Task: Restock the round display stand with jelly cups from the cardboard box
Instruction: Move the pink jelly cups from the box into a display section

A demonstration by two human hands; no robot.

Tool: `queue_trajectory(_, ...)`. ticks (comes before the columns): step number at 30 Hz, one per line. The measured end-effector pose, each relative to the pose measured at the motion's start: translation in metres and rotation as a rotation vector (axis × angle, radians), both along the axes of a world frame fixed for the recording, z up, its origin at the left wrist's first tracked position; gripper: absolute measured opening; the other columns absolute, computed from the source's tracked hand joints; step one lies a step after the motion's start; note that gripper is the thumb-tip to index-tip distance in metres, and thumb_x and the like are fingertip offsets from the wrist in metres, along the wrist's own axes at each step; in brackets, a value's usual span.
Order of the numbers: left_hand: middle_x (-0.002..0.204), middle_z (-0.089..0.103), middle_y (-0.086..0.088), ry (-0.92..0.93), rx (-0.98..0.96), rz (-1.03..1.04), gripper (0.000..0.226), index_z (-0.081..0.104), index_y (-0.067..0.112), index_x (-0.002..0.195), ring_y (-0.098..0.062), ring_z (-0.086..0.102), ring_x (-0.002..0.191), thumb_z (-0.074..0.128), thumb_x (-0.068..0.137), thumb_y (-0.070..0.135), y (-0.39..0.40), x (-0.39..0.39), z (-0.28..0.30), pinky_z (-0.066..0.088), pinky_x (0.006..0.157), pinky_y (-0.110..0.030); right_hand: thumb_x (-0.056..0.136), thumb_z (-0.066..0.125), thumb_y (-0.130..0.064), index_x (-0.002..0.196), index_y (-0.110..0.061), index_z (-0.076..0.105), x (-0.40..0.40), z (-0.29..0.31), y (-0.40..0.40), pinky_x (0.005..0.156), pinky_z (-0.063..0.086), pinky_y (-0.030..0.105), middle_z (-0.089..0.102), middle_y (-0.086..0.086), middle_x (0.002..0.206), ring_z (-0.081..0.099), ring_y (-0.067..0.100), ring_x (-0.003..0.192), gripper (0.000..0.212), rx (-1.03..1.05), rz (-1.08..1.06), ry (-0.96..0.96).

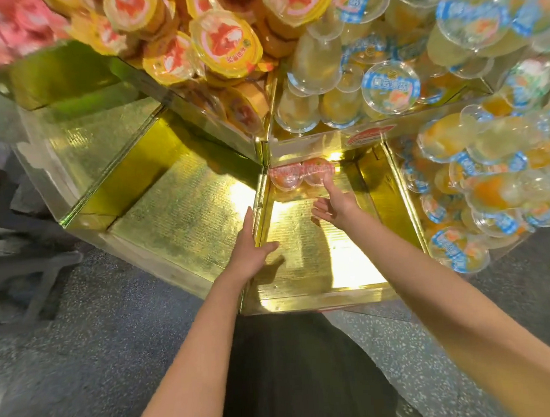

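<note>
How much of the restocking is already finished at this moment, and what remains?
Only a start: two red-lidded jelly cups sit at the back of the gold compartment in front. The right hand reaches toward them with a straight finger; the left hand rests open on the divider. Both hold nothing. This compartment and the left compartment remain to fill.

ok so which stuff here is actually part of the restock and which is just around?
Part of the job:
- two pink-lidded jelly cups at the back of the gold compartment
- right hand, one finger touching a cup
- left hand on the divider

Just around:
- yellow-lidded cups
- blue-lidded cups
- speckled floor

Cardboard box not in view.
</note>
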State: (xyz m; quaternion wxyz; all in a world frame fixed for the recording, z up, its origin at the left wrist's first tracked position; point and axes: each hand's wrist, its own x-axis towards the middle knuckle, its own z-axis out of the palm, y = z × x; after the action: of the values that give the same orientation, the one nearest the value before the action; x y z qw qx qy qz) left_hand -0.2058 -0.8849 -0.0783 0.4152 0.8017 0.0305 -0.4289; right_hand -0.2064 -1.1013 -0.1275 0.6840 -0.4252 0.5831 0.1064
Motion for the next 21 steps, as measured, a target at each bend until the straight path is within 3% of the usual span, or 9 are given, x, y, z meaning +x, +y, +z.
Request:
queue_trajectory(2, 0.159, 0.019, 0.002, 0.074, -0.009, 0.014, 0.076, 0.014, 0.026, 0.154, -0.02, 0.022, 0.145, 0.061, 0.094, 0.021, 0.015, 0.001, 0.008, 0.022, 0.112, -0.031, 0.088, 0.063, -0.046, 0.111, -0.013, 0.044, -0.007, 0.022, 0.006, 0.079, 0.059, 0.037, 0.06, 0.015, 0.104, 0.065, 0.024, 0.094, 0.045, 0.05, 0.062, 0.029)
queue_trajectory(4, 0.154, 0.032, -0.002, 0.101, 0.038, 0.001, 0.062, 0.03, 0.023, 0.15, -0.022, 0.034, 0.139, 0.059, 0.095, 0.026, 0.031, -0.001, 0.012, 0.03, 0.109, -0.032, 0.096, 0.057, -0.029, 0.106, -0.011, 0.049, -0.012, 0.042, 0.016, 0.058, 0.058, 0.027, 0.066, 0.011, 0.088, 0.067, 0.017, 0.07, 0.022, 0.066, 0.188, 0.043)
queue_trajectory(6, 0.146, 0.043, -0.006, 0.107, 0.044, 0.011, 0.05, 0.044, 0.019, 0.142, -0.021, 0.048, 0.124, 0.059, 0.095, 0.027, 0.047, 0.0, 0.017, 0.04, 0.098, -0.029, 0.096, 0.054, -0.018, 0.097, -0.011, 0.057, -0.01, 0.063, 0.033, 0.045, 0.047, 0.02, 0.066, 0.002, 0.061, 0.06, 0.008, 0.046, 0.007, 0.033, 0.333, 0.039)
queue_trajectory(8, 0.133, 0.053, -0.007, 0.103, 0.024, 0.022, 0.043, 0.049, 0.019, 0.137, -0.015, 0.054, 0.101, 0.057, 0.096, 0.025, 0.065, 0.004, 0.024, 0.046, 0.079, -0.022, 0.094, 0.054, -0.014, 0.085, -0.013, 0.061, -0.003, 0.082, 0.059, 0.046, 0.039, 0.019, 0.061, -0.003, 0.05, 0.053, 0.005, 0.041, 0.012, -0.062, 0.466, -0.011)
queue_trajectory(10, 0.116, 0.055, -0.004, 0.078, 0.006, 0.039, 0.04, 0.05, 0.018, 0.136, -0.011, 0.052, 0.088, 0.055, 0.096, 0.023, 0.087, 0.01, 0.033, 0.043, 0.059, -0.009, 0.092, 0.057, -0.012, 0.078, -0.015, 0.062, 0.009, 0.101, 0.092, 0.047, 0.036, 0.02, 0.06, 0.0, 0.056, 0.05, 0.008, 0.044, 0.015, -0.192, 0.584, -0.095)
queue_trajectory(12, 0.111, 0.055, -0.003, 0.045, 0.0, 0.04, 0.04, 0.05, 0.017, 0.136, -0.011, 0.054, 0.085, 0.056, 0.096, 0.022, 0.113, 0.019, 0.044, 0.041, 0.052, -0.004, 0.094, 0.053, -0.011, 0.079, -0.015, 0.064, 0.023, 0.12, 0.132, 0.047, 0.037, 0.02, 0.059, 0.003, 0.064, 0.049, 0.012, 0.051, 0.02, -0.322, 0.716, -0.193)
queue_trajectory(16, 0.127, 0.058, -0.006, -0.061, 0.046, -0.117, 0.045, 0.05, 0.02, 0.136, -0.022, 0.06, 0.107, 0.059, 0.094, 0.032, 0.185, 0.038, 0.064, 0.043, 0.081, -0.021, 0.097, 0.047, -0.02, 0.084, -0.013, 0.065, 0.048, 0.147, 0.229, 0.05, 0.042, 0.021, 0.064, 0.003, 0.067, 0.058, 0.014, 0.053, 0.024, -0.52, 1.007, -0.343)
queue_trajectory(18, 0.127, 0.059, -0.007, -0.079, 0.072, -0.173, 0.047, 0.049, 0.02, 0.138, -0.024, 0.06, 0.11, 0.057, 0.094, 0.035, 0.231, 0.046, 0.069, 0.042, 0.087, -0.024, 0.097, 0.048, -0.023, 0.087, -0.013, 0.066, 0.062, 0.154, 0.281, 0.05, 0.042, 0.017, 0.067, 0.006, 0.072, 0.063, 0.015, 0.056, 0.023, -0.611, 1.133, -0.377)
queue_trajectory(21, 0.12, 0.063, -0.009, -0.085, 0.1, -0.129, 0.048, 0.051, 0.015, 0.137, -0.025, 0.06, 0.109, 0.058, 0.094, 0.032, 0.306, 0.058, 0.072, 0.043, 0.089, -0.027, 0.1, 0.044, -0.029, 0.089, -0.01, 0.067, 0.084, 0.168, 0.362, 0.055, 0.046, 0.022, 0.069, 0.011, 0.078, 0.065, 0.022, 0.064, 0.032, -0.651, 1.246, -0.425)
